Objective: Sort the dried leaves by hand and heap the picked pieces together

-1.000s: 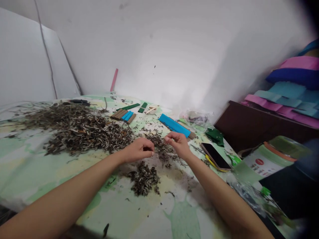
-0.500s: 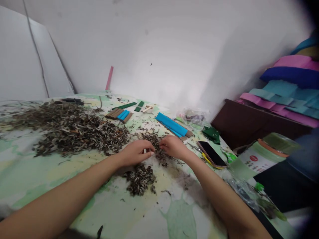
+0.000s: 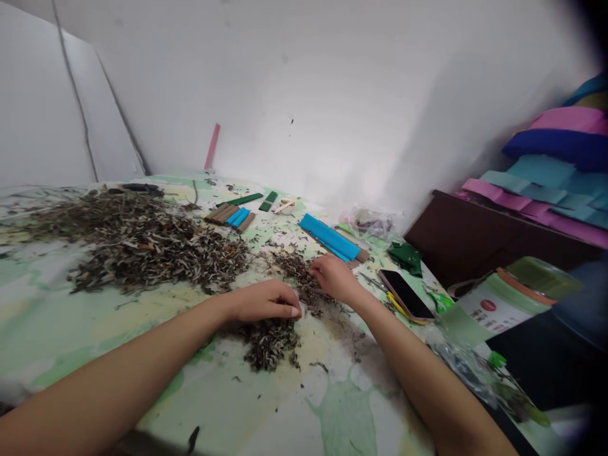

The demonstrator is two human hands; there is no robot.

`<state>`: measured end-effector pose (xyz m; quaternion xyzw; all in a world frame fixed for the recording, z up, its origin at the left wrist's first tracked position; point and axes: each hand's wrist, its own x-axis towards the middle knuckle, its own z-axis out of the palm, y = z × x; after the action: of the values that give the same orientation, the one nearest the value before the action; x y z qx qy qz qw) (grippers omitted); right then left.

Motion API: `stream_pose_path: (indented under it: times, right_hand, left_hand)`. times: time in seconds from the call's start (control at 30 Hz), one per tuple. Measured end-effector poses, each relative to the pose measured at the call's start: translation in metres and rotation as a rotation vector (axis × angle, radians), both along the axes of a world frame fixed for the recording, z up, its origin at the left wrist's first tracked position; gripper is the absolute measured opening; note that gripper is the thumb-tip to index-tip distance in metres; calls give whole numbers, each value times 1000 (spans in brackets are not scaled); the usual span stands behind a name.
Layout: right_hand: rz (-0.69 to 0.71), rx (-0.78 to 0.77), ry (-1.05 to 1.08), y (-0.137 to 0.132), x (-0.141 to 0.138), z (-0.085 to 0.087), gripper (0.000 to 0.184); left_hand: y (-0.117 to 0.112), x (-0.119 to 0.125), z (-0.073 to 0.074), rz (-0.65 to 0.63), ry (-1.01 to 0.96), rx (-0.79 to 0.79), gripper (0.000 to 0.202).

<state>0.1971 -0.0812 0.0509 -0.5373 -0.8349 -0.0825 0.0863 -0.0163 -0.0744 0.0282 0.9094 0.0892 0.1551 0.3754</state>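
Above the near small heap of dried leaves (image 3: 272, 348), my left hand (image 3: 266, 300) is closed, thumb against bent fingers. What it pinches, if anything, is too small to see. My right hand (image 3: 336, 278) is at the right side of the middle heap of dried leaves (image 3: 293, 263), its fingers curled together at the leaves. Whatever lies between those fingertips is hidden. Left of both hands spreads a large pile of grey-brown dried leaves (image 3: 166, 250), with thin stalks at its far end.
Blue and brown rolls (image 3: 236, 217) lie behind the piles. A blue folded sheet (image 3: 330, 235) is beyond my right hand. To the right are a phone (image 3: 406, 294), yellow-handled scissors (image 3: 396, 305) and a green-tinted bottle (image 3: 498, 304). A white wall (image 3: 304, 82) rises behind the table.
My left hand has moved slightly down and right, away from the middle heap to over the near heap. My right hand stays at the middle heap. The view has shifted slightly.
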Motion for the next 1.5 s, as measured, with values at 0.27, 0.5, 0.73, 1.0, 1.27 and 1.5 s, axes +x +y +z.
stream_pose_path:
  times: [0.27,0.5,0.73,1.0,1.27,1.5]
  right_hand:
    - [61,-59,416,-2,-14,-4,17]
    - [154,-159,453,-15,-29,4,10]
    - [142,-183,180,-5,-12,2,13]
    - [81,-135,42,-4,-12,-4,14]
    - [-14,-225,775,-8,-28,-8,14]
    - [-13,-257,916,-10,-37,-16,17]
  left_hand:
    - [15,5,-10,500,-93,29,21]
    - [14,2,-2,515,-177,-51,18]
    - [11,-6,9,193,-158,-91,27]
    - [15,-2,2,433,-147,5,32]
    - [19,4,-7,593,-181,15,27]
    - [18,5,-8,572,-232,-34,22]
